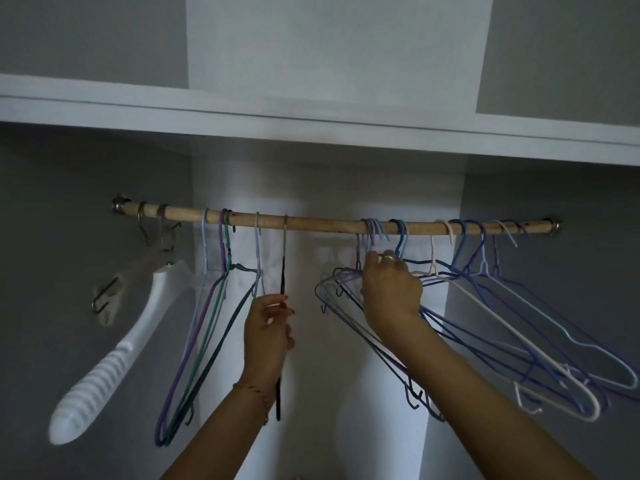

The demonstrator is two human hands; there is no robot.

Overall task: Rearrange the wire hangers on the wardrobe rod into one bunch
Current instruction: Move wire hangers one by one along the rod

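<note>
A wooden rod (322, 224) spans the wardrobe. Several wire hangers in purple, green and blue (207, 323) hang at its left part, edge-on. A dark hanger (282, 271) hangs alone near the middle. My left hand (268, 327) pinches that dark hanger's wire below its neck. Right of centre, several blue and purple hangers (346, 282) hang close together, and my right hand (391, 289) grips their necks just under the rod. More blue, white and purple hangers (519, 299) spread along the rod's right end.
A thick white plastic hanger (114, 351) hangs tilted from the rod's far left, beside metal clips (107, 299). A white shelf (311, 123) runs close above the rod. Wardrobe walls close in on both sides.
</note>
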